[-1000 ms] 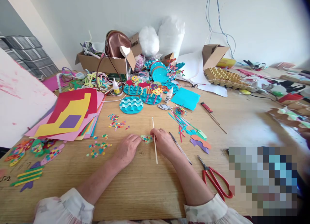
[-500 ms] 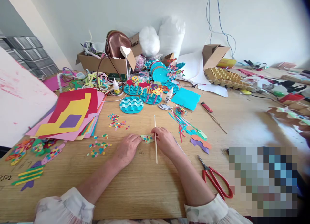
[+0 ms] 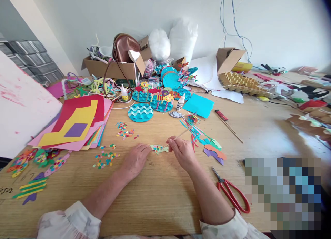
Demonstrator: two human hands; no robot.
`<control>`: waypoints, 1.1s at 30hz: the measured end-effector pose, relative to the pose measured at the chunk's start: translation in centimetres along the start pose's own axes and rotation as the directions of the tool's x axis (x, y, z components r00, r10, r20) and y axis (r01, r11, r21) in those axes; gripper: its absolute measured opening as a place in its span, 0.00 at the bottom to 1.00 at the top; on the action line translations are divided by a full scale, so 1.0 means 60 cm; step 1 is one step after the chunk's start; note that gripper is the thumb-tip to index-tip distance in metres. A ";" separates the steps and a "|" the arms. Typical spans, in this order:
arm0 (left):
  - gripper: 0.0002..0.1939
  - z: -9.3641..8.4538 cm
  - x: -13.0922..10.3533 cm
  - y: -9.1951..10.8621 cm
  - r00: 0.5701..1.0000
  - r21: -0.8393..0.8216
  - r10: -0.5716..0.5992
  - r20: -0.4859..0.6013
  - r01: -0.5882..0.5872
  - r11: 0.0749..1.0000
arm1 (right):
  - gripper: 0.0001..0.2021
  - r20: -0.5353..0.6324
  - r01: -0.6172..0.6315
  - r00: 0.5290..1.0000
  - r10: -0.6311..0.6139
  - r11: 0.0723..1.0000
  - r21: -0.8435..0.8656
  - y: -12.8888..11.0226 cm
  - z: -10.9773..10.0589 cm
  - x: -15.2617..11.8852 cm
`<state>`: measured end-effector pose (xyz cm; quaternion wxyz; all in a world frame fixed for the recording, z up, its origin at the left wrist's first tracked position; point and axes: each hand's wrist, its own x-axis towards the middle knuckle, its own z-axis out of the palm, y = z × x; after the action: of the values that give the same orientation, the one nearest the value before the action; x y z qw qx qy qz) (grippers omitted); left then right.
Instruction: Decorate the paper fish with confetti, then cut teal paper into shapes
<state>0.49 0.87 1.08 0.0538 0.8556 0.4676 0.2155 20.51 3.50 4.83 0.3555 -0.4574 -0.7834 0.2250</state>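
Observation:
A pale green paper fish [image 3: 157, 148] covered with coloured dots lies flat on the table in front of me. My left hand [image 3: 136, 159] holds it by its left end, fingers together and pressed down. Between the thumb and fingers of my right hand [image 3: 183, 152] is a thin wooden stick [image 3: 184, 132], slanted up to the right. The stick's lower tip is at the fish near its tail; whether it touches, I cannot tell. Loose paper dots [image 3: 106, 159] are scattered left of my left hand.
Red-handled scissors [image 3: 232, 194] lie right of my right forearm. Coloured sheets [image 3: 77, 111] are stacked at left, above finished paper fish [image 3: 57, 164]. Glue bottles [image 3: 180, 102], blue wavy discs [image 3: 140, 112] and paper strips [image 3: 193, 132] sit farther back. A cardboard box [image 3: 111, 68] stands by the wall.
My right hand has shifted slightly right and turned, tilting the stick from near upright in view to a slant with its tip at the fish. The fish's tail is now uncovered. My left hand stays put.

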 end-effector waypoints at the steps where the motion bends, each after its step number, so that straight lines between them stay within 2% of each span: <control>1: 0.13 0.000 0.000 0.000 1.000 0.001 0.001 0.005 -0.001 1.000 | 0.18 -0.012 -0.001 1.000 0.001 1.000 -0.004 0.000 0.000 0.000; 7: 0.13 0.001 0.000 -0.001 1.000 0.002 -0.002 -0.004 0.002 1.000 | 0.19 -0.085 0.006 0.996 -0.008 1.000 -0.019 0.000 -0.001 0.000; 14: 0.13 -0.003 -0.001 0.003 1.000 0.011 -0.007 0.022 0.007 1.000 | 0.17 -0.029 0.006 1.000 -0.007 0.999 -0.032 0.003 0.004 0.000; 21: 0.13 0.000 -0.001 0.002 1.000 0.020 -0.007 0.010 0.007 1.000 | 0.17 -0.072 0.028 0.997 -0.030 0.999 -0.030 0.000 0.001 -0.001; 33: 0.12 0.002 -0.002 0.000 1.000 0.025 0.003 0.007 -0.003 1.000 | 0.17 -0.016 0.021 1.000 -0.022 0.998 -0.060 0.001 0.003 -0.001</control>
<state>0.51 0.78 0.95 0.0443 0.8577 0.4688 0.2065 20.44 3.49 4.66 0.3505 -0.4612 -0.7918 0.1936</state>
